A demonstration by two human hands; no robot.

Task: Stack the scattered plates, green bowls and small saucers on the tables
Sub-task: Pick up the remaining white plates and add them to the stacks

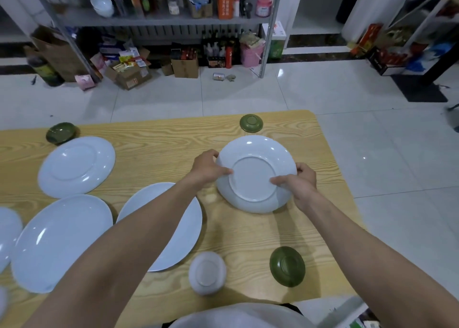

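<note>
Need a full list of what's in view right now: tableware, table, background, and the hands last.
Held plate: one, white, upside down, right half of table.
Other large plates: three full, white, left side; further partial white pieces at left edge.
Green bowls: three, dark green; far left upright, far centre and near right upside down.
Small saucer: one, white, upside down, near edge.
Table: one, light wood grain.
Shelving: grey metal, cluttered, background; boxes on floor.
Left hand: grips the held plate's left rim.
Right hand: grips its right rim.
</note>
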